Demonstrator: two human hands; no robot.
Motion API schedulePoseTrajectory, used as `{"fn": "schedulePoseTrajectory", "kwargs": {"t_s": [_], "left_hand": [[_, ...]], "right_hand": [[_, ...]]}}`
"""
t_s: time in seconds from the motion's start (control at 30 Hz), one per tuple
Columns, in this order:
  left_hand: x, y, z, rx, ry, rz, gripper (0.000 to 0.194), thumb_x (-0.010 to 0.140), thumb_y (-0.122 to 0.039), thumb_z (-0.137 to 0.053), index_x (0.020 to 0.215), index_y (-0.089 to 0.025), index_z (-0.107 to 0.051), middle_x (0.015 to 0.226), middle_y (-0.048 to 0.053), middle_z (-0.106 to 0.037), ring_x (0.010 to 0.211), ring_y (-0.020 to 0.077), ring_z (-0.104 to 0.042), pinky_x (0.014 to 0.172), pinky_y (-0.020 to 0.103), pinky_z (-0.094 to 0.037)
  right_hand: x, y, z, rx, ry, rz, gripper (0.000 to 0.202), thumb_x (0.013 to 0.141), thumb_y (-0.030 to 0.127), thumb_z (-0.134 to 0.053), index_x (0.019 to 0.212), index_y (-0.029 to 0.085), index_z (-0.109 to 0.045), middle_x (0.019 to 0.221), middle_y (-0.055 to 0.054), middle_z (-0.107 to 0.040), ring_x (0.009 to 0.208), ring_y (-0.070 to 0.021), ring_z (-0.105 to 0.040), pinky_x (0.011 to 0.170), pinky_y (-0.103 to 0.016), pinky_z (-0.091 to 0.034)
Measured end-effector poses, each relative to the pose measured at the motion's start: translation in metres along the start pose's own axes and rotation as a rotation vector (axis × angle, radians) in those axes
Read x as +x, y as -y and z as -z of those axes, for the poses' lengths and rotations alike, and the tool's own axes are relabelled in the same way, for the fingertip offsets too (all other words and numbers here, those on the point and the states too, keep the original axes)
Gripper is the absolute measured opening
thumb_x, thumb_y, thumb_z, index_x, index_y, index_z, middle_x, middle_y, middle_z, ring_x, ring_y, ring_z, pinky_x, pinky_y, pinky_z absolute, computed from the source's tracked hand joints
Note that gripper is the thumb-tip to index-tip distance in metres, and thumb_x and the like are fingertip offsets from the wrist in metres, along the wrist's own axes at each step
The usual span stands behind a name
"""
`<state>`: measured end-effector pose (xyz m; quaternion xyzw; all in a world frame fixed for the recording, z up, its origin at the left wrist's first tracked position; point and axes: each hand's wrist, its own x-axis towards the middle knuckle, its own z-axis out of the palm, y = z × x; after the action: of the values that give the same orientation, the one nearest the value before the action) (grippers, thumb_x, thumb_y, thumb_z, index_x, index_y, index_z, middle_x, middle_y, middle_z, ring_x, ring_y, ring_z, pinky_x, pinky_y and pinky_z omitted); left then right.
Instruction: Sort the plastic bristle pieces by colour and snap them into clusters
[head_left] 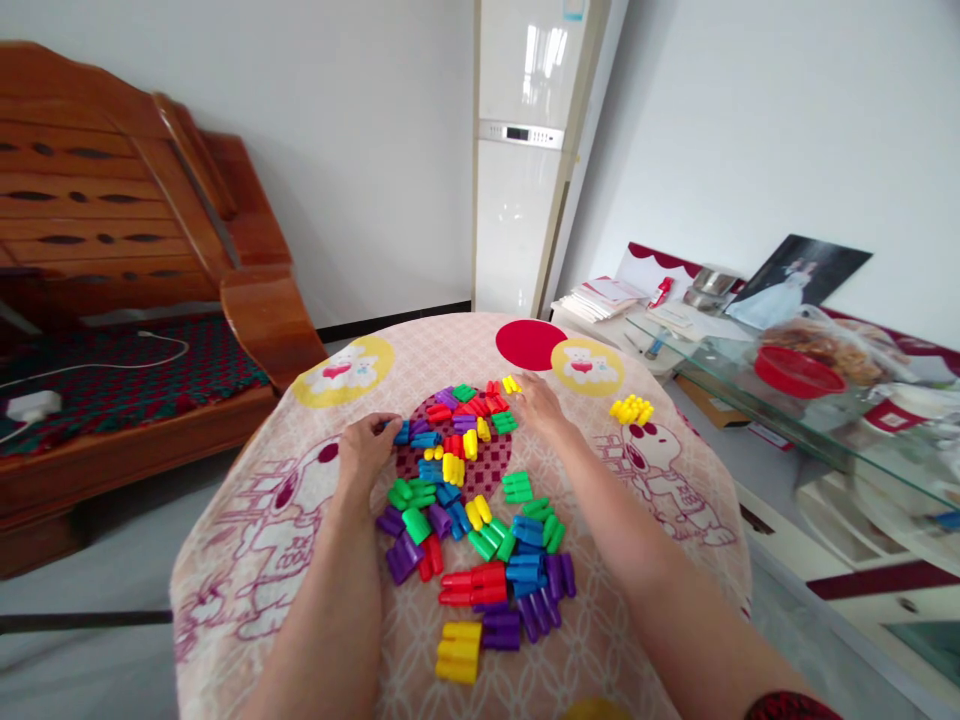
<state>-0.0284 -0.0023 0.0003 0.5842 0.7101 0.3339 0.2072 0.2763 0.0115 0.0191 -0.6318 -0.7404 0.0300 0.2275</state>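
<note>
Bullet-shaped plastic toy blocks in several colours lie heaped on a round table covered by a patterned cloth (420, 350). My left hand (366, 445), at the left of the heap, has its fingers closed on a blue toy block (403, 432). At the far right of the heap, my right hand (536, 402) pinches a yellow toy block (511, 384); part of its fingers is hidden. Nearer to me are red blocks (474, 584), purple blocks (538, 612) and a yellow block (459, 652). Green blocks (493, 540) lie between my forearms.
A separate yellow cluster (632, 409) sits on the cloth to the right. Beyond stands a glass-topped cabinet (750, 400) with papers, a red basket (799, 371) and a photo. A wooden bench (97, 230) is at left, and a tall white appliance (517, 200) behind.
</note>
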Motion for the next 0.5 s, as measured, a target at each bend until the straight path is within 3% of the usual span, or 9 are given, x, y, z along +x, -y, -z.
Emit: {"fn": "schedulePoseTrajectory", "kwargs": {"t_s": [0.13,0.23,0.37,0.5], "left_hand": [[-0.002,-0.001,0.001,-0.030,0.021,0.011,0.039,0.079,-0.042,-0.055,0.100,-0.016,-0.075,0.089,0.008,-0.075,0.077,0.0211,-0.067,0.069,0.028,-0.047],[-0.001,0.001,0.001,-0.038,0.017,0.002,0.040,0.079,-0.043,-0.055,0.100,-0.016,-0.075,0.090,0.008,-0.076,0.078,0.0213,-0.067,0.069,0.028,-0.047],[0.003,0.003,-0.001,-0.013,0.006,-0.002,0.038,0.079,-0.042,-0.055,0.100,-0.017,-0.075,0.092,0.008,-0.076,0.083,0.0228,-0.068,0.073,0.030,-0.048],[0.006,0.005,-0.003,0.015,0.015,-0.023,0.039,0.079,-0.042,-0.056,0.102,-0.018,-0.076,0.093,0.009,-0.076,0.085,0.0238,-0.068,0.074,0.031,-0.048]], "right_hand": [[0.029,0.001,-0.010,-0.020,0.087,0.028,0.034,0.090,0.018,-0.049,0.121,0.018,-0.064,0.127,-0.012,-0.065,0.119,-0.0227,-0.056,0.106,-0.037,-0.039],[0.030,0.001,-0.015,-0.024,0.079,0.061,0.029,0.085,0.013,-0.053,0.110,0.018,-0.068,0.114,-0.011,-0.070,0.111,-0.0218,-0.059,0.103,-0.035,-0.041],[0.000,-0.004,-0.006,0.029,-0.005,0.014,0.035,0.082,0.015,-0.054,0.115,0.014,-0.064,0.109,-0.013,-0.071,0.103,-0.0215,-0.062,0.094,-0.033,-0.045],[-0.043,-0.025,0.031,0.110,-0.044,-0.205,0.032,0.079,0.020,-0.058,0.110,0.014,-0.064,0.096,-0.008,-0.073,0.089,-0.0196,-0.066,0.079,-0.027,-0.048]]}}
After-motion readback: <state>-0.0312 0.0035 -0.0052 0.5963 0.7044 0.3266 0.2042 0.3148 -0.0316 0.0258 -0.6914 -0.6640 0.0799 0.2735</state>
